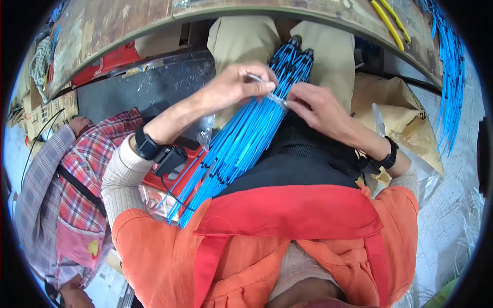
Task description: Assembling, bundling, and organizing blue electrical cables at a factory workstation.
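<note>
Blue, plastic-looking strands are forming a long bundle (241, 143), which is lying slantwise across the lap, its dark caps (308, 52) sitting between two beige trouser legs (241, 41) and its loose ends fanning out toward the person's left elbow. Above it, the left grip (239, 84) is pinching a pale strip (277, 99), thumb and fingers closed together on it; the right grip (318, 109) is likewise closing its fingertips on the strip's other end. Each strand is probably behaving as a light, springy rod, bending without creasing, while the whole bundle is likely weighing modestly and sliding easily within itself (smooth strands are seldom staying aligned unaided). For lifting, the part just below the caps is offering the surest hold, since the strands are lying closest together there; the fanned end, marked by black bands (221, 177), is probably sagging and splaying if taken alone. The strip is appearing thin and limp, thus suiting a fingertip pinch. Beyond the knees, a worn wooden counter (128, 20) is carrying a yellow-handled tool (387, 23).
</note>
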Available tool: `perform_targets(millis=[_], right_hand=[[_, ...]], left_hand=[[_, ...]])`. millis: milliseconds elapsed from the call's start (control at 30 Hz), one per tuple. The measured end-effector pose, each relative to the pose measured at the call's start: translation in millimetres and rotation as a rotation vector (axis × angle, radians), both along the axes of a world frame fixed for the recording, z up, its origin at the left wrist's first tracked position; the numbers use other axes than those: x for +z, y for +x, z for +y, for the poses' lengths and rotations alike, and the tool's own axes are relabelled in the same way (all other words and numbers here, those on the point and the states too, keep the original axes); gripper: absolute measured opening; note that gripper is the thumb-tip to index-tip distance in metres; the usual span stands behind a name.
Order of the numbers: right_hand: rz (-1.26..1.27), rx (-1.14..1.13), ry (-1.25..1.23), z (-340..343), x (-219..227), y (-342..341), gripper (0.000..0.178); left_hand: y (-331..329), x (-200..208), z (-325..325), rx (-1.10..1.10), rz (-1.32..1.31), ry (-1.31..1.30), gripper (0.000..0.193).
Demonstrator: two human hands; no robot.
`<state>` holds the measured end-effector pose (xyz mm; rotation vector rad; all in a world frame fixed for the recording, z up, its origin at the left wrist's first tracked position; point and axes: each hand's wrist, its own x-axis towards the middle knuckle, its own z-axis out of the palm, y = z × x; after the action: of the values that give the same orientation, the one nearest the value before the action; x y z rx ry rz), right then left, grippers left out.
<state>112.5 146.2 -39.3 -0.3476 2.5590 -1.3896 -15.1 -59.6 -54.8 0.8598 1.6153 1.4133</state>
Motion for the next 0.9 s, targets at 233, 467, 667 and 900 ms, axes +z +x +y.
perform_targets(millis=[233,467,667,900], right_hand=[[-0.496,-0.213,-0.326,-17.8,15.9,-12.1,0.018],[-0.64,-0.338,-0.603,-32.6,18.2,-41.3,0.012],[0.302,-0.245,-0.135,-28.4,6.9,-47.9,0.016],[0.34,-0.078,-0.062,31.0,-19.9,10.1,0.012]], left_hand=[[-0.5,21.5,1.4,-0.113,-0.276,-0.285,0.016],[-12.5,30.2,-6.6,-0.063,-0.133,-0.294,0.007],[-27.2,30.1,-3.2,0.042,-0.092,-0.191,0.005],[31.8,2.0,31.4,0.101,-0.227,-0.259,0.005]])
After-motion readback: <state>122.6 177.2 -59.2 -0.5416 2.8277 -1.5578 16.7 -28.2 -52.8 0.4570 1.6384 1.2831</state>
